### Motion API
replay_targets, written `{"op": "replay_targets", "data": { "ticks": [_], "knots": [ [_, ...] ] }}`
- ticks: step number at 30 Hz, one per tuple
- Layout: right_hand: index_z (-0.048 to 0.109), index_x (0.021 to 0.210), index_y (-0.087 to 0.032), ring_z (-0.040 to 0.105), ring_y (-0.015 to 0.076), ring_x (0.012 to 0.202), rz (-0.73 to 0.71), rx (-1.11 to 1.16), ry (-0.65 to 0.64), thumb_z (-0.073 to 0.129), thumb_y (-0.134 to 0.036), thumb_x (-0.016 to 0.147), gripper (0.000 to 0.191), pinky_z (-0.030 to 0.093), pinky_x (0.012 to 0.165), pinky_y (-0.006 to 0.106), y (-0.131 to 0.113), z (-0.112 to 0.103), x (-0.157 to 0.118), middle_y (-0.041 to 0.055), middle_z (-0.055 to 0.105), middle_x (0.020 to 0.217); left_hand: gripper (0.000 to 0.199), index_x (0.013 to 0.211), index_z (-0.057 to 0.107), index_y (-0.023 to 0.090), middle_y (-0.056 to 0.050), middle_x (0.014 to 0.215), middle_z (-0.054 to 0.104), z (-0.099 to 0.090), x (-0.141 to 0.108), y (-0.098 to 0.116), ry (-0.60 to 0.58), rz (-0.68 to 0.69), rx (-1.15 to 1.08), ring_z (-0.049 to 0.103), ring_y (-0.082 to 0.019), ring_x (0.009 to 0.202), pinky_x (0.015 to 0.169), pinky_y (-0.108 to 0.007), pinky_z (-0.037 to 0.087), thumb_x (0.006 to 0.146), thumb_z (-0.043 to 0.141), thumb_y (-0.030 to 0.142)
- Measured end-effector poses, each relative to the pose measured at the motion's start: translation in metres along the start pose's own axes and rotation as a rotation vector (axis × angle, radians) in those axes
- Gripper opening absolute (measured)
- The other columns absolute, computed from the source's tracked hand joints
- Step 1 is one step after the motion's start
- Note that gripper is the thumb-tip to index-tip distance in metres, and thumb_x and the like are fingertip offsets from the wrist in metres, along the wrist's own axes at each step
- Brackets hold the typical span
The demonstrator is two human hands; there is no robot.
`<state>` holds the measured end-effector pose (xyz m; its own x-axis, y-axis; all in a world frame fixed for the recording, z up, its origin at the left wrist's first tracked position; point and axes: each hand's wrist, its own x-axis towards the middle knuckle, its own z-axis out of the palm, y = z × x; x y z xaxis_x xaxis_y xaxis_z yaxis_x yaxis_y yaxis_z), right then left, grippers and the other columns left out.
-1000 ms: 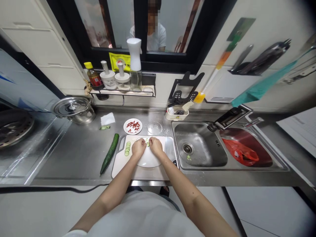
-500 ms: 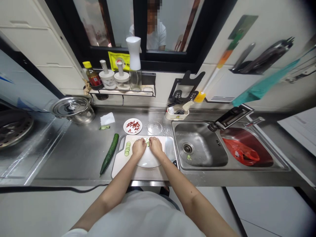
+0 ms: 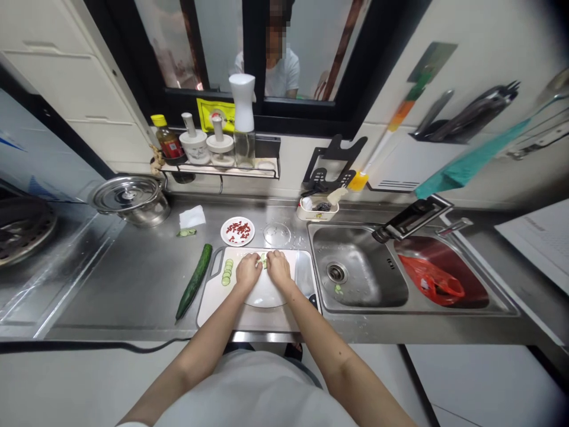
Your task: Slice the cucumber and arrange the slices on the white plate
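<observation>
Both my hands are over a white plate (image 3: pixel 265 298) lying on the cutting board (image 3: pixel 213 307). Small pale-green cucumber slices (image 3: pixel 264 260) show between my fingertips at the plate's far side. My left hand (image 3: pixel 249 270) has its fingers curled and pinched at the slices' left edge. From the other side, my right hand (image 3: pixel 278 268) bends its fingers down onto them; the exact grip is partly hidden. A short row of cut cucumber rounds (image 3: pixel 227 273) lies on the board left of my left hand. A broad-bladed knife (image 3: pixel 304 274) rests at the board's right side.
Left of the board lies a whole cucumber (image 3: pixel 194 281). Behind it stand a small plate of red pieces (image 3: pixel 237 231) and a clear round lid-like disc (image 3: pixel 277 233). The sink (image 3: pixel 364 267) is on the right, a lidded steel pot (image 3: pixel 133 198) at the back left.
The view has tilted slightly, so the scene sits a little lower. My hands stay at the same spot on the plate, with only slight finger movement.
</observation>
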<state>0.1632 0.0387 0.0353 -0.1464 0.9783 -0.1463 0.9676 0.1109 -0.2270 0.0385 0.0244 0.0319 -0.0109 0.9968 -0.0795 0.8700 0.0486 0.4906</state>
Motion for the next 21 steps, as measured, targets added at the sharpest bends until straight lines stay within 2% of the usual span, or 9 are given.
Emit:
{"op": "replay_targets", "data": {
  "ticks": [7, 14, 21],
  "knots": [
    [0.061, 0.109, -0.017, 0.048, 0.0205, 0.102, -0.013, 0.002, 0.014, 0.037, -0.015, 0.094, 0.028, 0.035, 0.084, 0.028, 0.0, -0.001, -0.003, 0.0114, 0.06, 0.111, 0.032, 0.115, 0.063, 0.022, -0.008, 0.106, 0.059, 0.007, -0.014, -0.006, -0.003, 0.204, 0.056, 0.051, -0.02, 0.103, 0.09, -0.03, 0.042, 0.091, 0.043, 0.019],
    [0.061, 0.105, -0.019, 0.048, 0.0198, 0.099, -0.009, 0.027, 0.032, 0.039, -0.018, 0.095, 0.024, 0.035, 0.081, 0.027, 0.004, 0.002, -0.01, 0.0092, 0.059, 0.107, 0.038, 0.123, 0.06, 0.026, -0.007, 0.109, 0.057, 0.008, -0.016, -0.005, -0.078, 0.241, 0.114, 0.049, -0.02, 0.104, 0.091, -0.031, 0.042, 0.091, 0.043, 0.017],
    [0.063, 0.103, -0.02, 0.048, 0.0199, 0.099, 0.006, 0.035, 0.061, 0.042, -0.019, 0.094, 0.023, 0.035, 0.079, 0.027, 0.004, 0.007, -0.018, 0.0081, 0.059, 0.105, 0.038, 0.124, 0.06, 0.026, -0.007, 0.109, 0.056, 0.009, -0.014, -0.004, -0.099, 0.258, 0.149, 0.049, -0.02, 0.102, 0.089, -0.031, 0.042, 0.091, 0.042, 0.017]
  ]
}}
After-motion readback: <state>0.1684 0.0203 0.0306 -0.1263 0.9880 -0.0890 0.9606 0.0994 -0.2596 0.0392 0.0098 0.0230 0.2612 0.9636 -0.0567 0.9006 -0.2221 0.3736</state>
